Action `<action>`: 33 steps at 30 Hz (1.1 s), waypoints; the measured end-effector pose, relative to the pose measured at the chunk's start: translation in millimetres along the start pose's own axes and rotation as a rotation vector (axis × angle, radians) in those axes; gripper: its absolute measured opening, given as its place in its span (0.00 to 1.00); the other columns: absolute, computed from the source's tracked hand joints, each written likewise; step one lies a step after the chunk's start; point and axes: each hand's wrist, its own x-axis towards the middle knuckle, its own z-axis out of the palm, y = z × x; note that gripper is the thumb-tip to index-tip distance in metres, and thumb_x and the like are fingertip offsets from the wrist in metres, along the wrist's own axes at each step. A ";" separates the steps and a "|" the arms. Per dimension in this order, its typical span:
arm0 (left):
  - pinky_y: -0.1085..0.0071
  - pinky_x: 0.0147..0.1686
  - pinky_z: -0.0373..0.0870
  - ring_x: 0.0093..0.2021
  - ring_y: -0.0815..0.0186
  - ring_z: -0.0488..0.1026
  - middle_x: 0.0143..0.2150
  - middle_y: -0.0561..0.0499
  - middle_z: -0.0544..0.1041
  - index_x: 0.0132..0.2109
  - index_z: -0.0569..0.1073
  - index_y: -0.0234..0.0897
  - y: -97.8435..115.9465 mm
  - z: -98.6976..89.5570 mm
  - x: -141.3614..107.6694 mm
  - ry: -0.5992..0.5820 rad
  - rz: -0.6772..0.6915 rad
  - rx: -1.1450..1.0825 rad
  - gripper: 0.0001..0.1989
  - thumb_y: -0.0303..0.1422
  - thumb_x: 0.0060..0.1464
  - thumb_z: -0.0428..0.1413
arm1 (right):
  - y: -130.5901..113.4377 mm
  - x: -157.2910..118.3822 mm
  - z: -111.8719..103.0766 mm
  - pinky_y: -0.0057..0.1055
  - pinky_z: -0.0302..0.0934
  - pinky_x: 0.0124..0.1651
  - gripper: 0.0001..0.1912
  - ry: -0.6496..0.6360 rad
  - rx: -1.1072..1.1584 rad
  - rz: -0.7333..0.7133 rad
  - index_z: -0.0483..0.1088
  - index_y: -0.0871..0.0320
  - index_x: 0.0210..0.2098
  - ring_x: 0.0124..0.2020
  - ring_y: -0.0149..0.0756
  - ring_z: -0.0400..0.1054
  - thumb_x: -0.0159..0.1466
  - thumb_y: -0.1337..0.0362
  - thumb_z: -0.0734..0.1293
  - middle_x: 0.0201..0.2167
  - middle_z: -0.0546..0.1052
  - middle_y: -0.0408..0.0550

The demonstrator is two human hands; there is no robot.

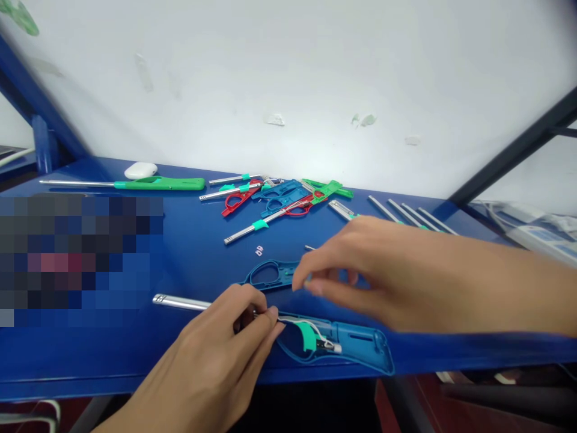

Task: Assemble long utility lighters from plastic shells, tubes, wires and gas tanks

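Note:
Near the table's front edge lies a blue lighter shell half [360, 343] with a white wire, a green trigger piece [308, 337] and a small metal-ended part inside. My left hand [225, 349] pinches at the shell's front end, where a silver tube [180, 302] sticks out to the left; its fingers are closed on the wire and shell. My right hand [360, 270] is raised above and behind the shell, thumb and index finger pinched on a tiny greenish thing that I cannot make out. Behind both hands rests another blue shell half [283, 273], partly covered by my right hand.
A green lighter [162, 183] and a white case [140, 171] lie at the back left. Red, blue and green shell parts [283, 192] are piled at the back, with metal tubes [408, 214] to their right. Small pale pieces [258, 251] sit mid-table.

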 end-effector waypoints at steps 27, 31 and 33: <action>0.72 0.39 0.83 0.37 0.68 0.78 0.42 0.50 0.75 0.47 0.77 0.39 -1.3 -0.4 2.2 -0.004 0.048 0.061 0.13 0.24 0.78 0.49 | -31.3 -62.2 95.3 0.30 0.82 0.49 0.14 0.491 0.015 -0.024 0.83 0.57 0.54 0.44 0.37 0.89 0.82 0.69 0.64 0.49 0.91 0.44; 0.72 0.39 0.85 0.36 0.68 0.79 0.41 0.49 0.75 0.48 0.78 0.38 -2.6 -1.2 0.7 0.001 0.049 0.074 0.14 0.26 0.79 0.48 | -33.8 -61.8 94.7 0.31 0.82 0.48 0.17 0.463 0.048 0.003 0.84 0.57 0.53 0.43 0.38 0.88 0.83 0.64 0.62 0.48 0.91 0.45; 0.72 0.39 0.85 0.36 0.68 0.79 0.42 0.49 0.76 0.48 0.78 0.38 -2.6 -1.2 -0.2 0.000 0.045 0.080 0.14 0.27 0.79 0.48 | -34.8 -59.9 95.7 0.28 0.82 0.50 0.17 0.445 0.106 0.041 0.84 0.56 0.52 0.44 0.36 0.88 0.84 0.64 0.62 0.48 0.91 0.45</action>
